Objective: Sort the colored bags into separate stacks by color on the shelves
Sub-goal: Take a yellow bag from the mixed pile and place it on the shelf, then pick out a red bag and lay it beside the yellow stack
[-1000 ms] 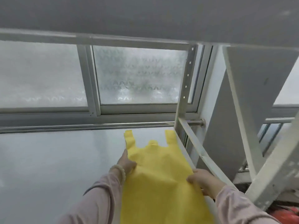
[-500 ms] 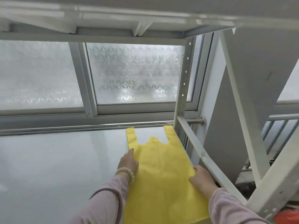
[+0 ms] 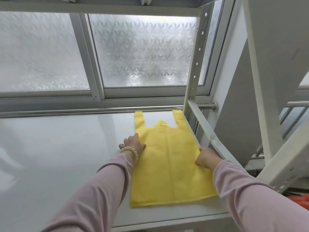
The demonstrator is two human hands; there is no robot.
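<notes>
A yellow vest-style bag lies flat on the white shelf, at its right end, handles pointing toward the window. My left hand, a bead bracelet on its wrist, rests on the bag's left edge with fingers spread and fairly straight. My right hand sits at the bag's right edge with its fingers curled down onto the fabric; whether it pinches the edge is hard to tell.
A white perforated upright and a slanted brace bound the shelf on the right. Another shelf's underside hangs overhead. Frosted window panes and a metal rail run behind. Something red shows at lower right.
The bag has slid farther onto the shelf toward the window and now lies flat. Both hands moved forward with it, and the view tilted down.
</notes>
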